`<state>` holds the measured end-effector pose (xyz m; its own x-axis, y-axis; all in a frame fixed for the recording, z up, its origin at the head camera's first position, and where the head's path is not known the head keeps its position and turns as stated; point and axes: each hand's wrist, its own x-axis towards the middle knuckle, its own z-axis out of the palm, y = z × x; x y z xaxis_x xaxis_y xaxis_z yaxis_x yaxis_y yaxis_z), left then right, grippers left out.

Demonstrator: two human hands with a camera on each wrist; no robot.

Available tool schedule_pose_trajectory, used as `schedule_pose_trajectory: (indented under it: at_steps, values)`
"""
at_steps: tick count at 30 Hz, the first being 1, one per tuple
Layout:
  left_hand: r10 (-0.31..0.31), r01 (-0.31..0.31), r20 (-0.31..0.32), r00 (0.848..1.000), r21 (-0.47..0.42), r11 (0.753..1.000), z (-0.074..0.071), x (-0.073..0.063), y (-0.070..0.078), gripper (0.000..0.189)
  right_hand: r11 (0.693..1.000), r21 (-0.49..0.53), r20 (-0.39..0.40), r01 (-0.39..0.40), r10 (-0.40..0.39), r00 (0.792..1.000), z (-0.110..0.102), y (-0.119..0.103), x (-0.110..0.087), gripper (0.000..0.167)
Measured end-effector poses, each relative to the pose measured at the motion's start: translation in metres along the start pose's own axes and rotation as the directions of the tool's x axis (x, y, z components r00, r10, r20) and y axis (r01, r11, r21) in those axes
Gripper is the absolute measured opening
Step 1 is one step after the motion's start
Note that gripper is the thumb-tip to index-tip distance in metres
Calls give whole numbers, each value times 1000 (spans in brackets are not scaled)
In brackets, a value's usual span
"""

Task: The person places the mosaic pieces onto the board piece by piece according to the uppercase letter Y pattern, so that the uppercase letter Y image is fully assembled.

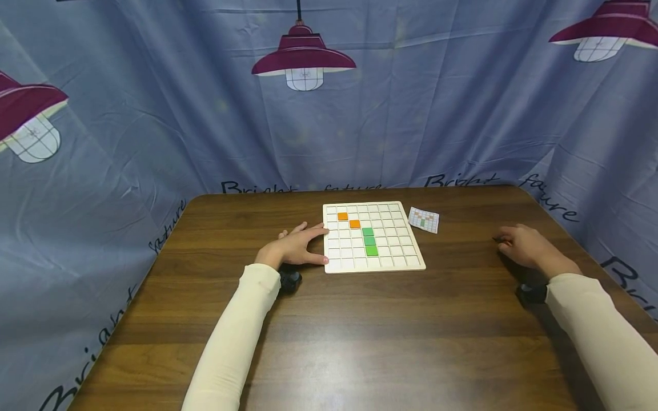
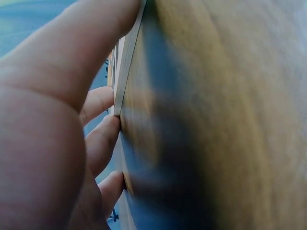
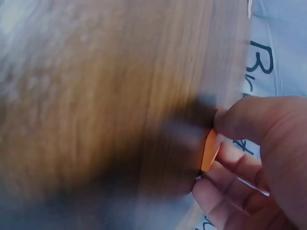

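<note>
A white gridded board (image 1: 393, 240) lies flat on the table. In its squares sit two orange tiles (image 1: 342, 216) on a diagonal and three green tiles (image 1: 369, 241) in a column. My left hand (image 1: 293, 247) rests at the board's left edge, thumb and fingers spread, the tips touching the rim. In the left wrist view its thumb and fingers (image 2: 103, 143) line the board's edge (image 2: 125, 67). Far to the right, my right hand (image 1: 529, 248) is low over the table. Its thumb and fingertips pinch an orange tile (image 3: 209, 151), seen in the right wrist view.
A small printed card (image 1: 424, 220) with a coloured grid pattern lies just right of the board. The brown wooden table (image 1: 385, 331) ends at a blue curtain (image 1: 216, 114) behind and at the sides. The right hand is near the table's right edge.
</note>
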<state>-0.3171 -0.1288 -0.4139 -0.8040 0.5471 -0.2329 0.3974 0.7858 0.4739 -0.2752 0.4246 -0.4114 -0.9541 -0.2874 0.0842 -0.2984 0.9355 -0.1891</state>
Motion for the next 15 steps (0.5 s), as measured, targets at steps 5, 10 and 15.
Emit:
schedule_pose_trajectory:
  at_steps: [5,10,15]
  values:
    - [2,-2,1,1000,-1,1000,0,0,0,87,1000,1,-39,17,-17,999,0,1,0,25]
    - [2,-2,-4,1000,-1,1000,2,1,1,87,1000,7,-50,10,-9,999,0,2,-3,25]
    - [-6,6,-6,1000,3,1000,1,0,1,87,1000,0,17,-20,20,1000,-4,0,-1,23]
